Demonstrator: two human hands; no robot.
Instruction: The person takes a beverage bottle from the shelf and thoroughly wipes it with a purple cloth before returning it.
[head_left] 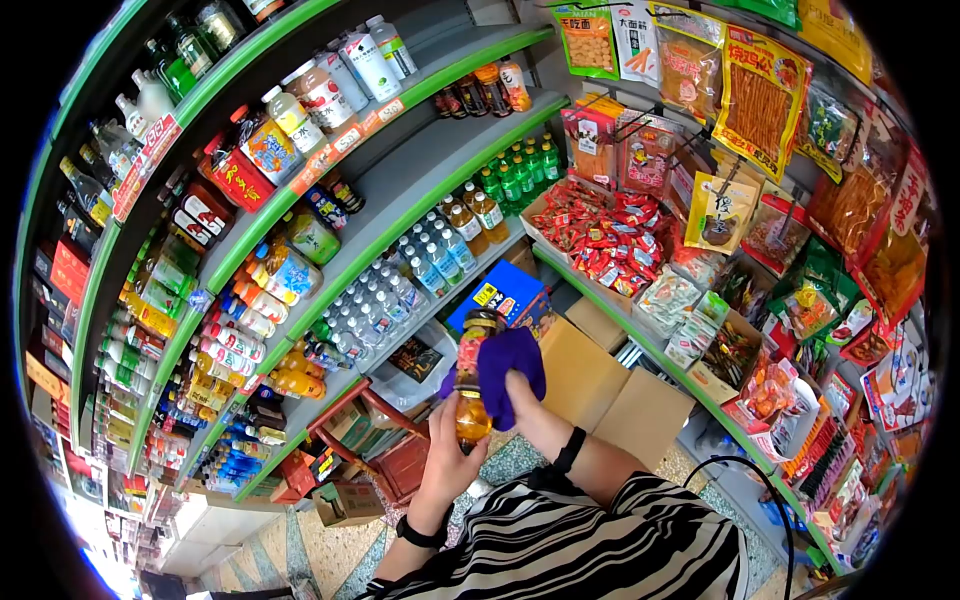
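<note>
A bottle of amber drink with a dark cap is held in front of my body, tilted away from me. My left hand is wrapped round its lower end. In my right hand is a purple cloth, bunched against the bottle's right side. Part of the cloth also shows left of the bottle, behind it. The cloth hides most of my right fingers. Just beyond the bottle is a blue carton.
Curved shelves of bottled drinks fill the left and centre. On the right, a shelf holds red-wrapped snacks, with snack packets hanging above. Below are an opened cardboard box and a red wooden stool. A black cable curves at lower right.
</note>
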